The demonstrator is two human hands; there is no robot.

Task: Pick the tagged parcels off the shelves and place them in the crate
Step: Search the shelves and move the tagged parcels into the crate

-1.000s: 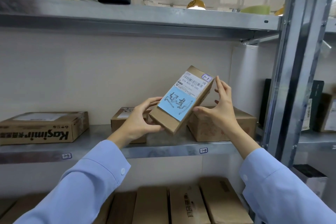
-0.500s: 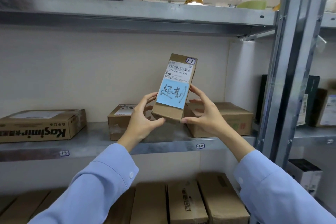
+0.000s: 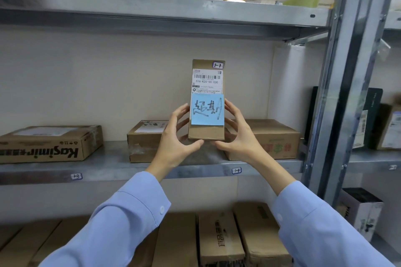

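From the head camera: holds the tagged parcel [image 3: 206, 132] upright over the front part of the middle shelf [image 3: 130, 171], apparently lifted clear of it, between a small box [image 3: 145, 136] on the left and a wider box [image 3: 271, 136] on the right.

Grips it low down from both sides. Left hand [image 3: 173, 143] curled round the lower left edge, thumb under the bottom. Right hand [image 3: 240, 138] mirrored on the lower right edge.

Shows the blue tag [image 3: 207, 110] and the barcode label [image 3: 207, 80] toward the camera.

Long axis vertical, most of the length standing above the fingers, so probably a little top-heavy in this grip. Both hands equally near.

No crate in view.

Next, probably: draw the parcel back past the shelf's front edge, keeping it below the upper shelf [image 3: 195, 17], then lower it.
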